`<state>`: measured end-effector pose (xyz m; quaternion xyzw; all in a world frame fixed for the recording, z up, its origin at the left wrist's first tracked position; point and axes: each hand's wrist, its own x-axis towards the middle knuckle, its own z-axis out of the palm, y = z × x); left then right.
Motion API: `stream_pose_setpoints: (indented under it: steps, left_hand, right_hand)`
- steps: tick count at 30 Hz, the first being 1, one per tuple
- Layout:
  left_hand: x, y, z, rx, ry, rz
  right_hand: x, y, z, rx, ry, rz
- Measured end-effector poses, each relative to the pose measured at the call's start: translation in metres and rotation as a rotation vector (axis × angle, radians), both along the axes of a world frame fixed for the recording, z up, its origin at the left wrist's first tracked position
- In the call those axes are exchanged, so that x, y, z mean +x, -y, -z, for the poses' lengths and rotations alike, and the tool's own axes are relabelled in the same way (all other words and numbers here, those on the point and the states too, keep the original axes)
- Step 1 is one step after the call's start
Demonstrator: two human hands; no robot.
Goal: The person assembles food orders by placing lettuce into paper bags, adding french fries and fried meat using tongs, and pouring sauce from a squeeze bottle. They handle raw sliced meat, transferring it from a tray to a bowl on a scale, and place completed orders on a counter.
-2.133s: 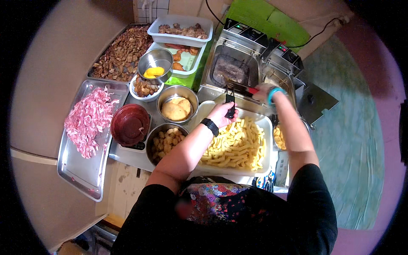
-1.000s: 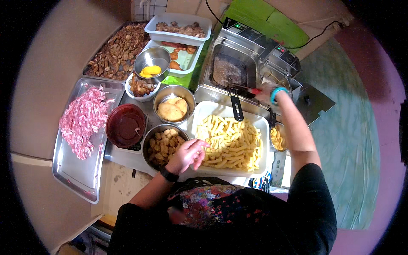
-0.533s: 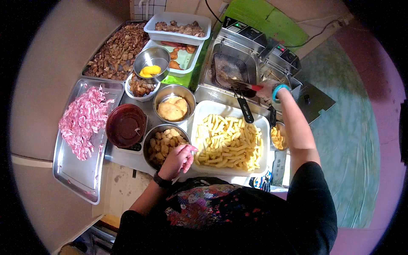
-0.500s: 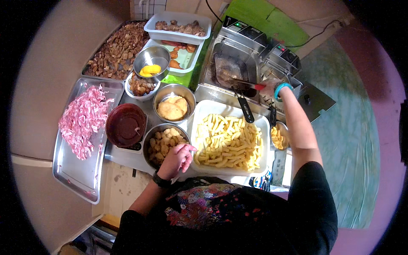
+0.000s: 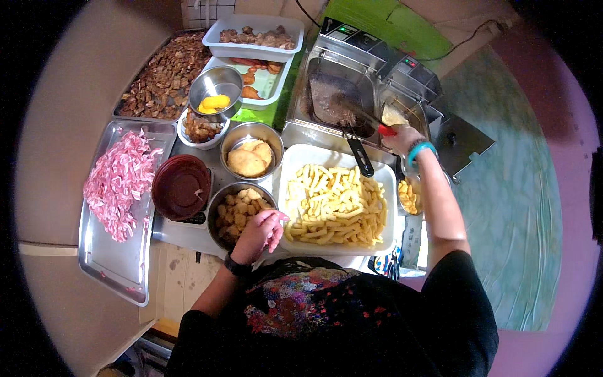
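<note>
Apparently the frying is partway through rather than finished. The right hand has its fingers closed round a red-handled utensil, whose blurred metal part reaches leftward and away from them over the frying basket. That basket sits in the fryer well beyond the fingertips to their left, and dark, bubbling oil shows in it; what food is in there, and whether the utensil's tip touches it, I cannot tell. The black basket handle lies just left of the right wrist, not gripped by anyone.

The left hand has its fingers loosely bent, narrow rather than spread, with nothing seen between them. Just beyond those fingers and to their left, a bowl of browned nuggets looks like work already done, and the golden breaded patties farther from the fingertips may be too.

To the right of the left fingers, pale fries fill much of a white tub and seem uncooked, so this portion appears left over. Likewise, well left of the same fingers, pink meat strips lie raw-looking on a steel tray.
</note>
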<state>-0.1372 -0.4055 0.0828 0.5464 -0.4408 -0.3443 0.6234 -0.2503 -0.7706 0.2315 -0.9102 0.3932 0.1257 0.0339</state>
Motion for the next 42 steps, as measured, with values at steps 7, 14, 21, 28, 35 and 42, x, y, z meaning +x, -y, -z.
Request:
stream_pose_setpoints:
  steps: [7, 14, 21, 28, 35, 42]
  left_hand:
    - [-0.004, 0.006, 0.003, -0.013, 0.022, 0.007]
    - [-0.009, 0.006, -0.016, 0.225, -0.453, 0.143]
    - [-0.015, 0.014, 0.009, -0.026, -0.135, 0.119]
    - [-0.014, 0.010, -0.035, 0.326, -0.553, 0.186]
    - [-0.019, 0.012, 0.017, 0.179, -0.258, 0.163]
    - [-0.014, 0.013, -0.036, 0.323, -0.514, 0.228]
  right_hand:
    - [-0.063, -0.016, 0.045, 0.067, 0.183, 0.087]
    - [-0.073, -0.062, 0.027, 0.045, 0.211, 0.183]
    - [-0.086, -0.062, 0.040, 0.065, 0.332, 0.131]
    - [-0.089, -0.066, 0.034, 0.030, 0.406, 0.177]
    - [-0.085, -0.068, 0.041, 0.002, 0.509, 0.194]
    - [-0.088, -0.071, 0.041, -0.025, 0.656, 0.232]
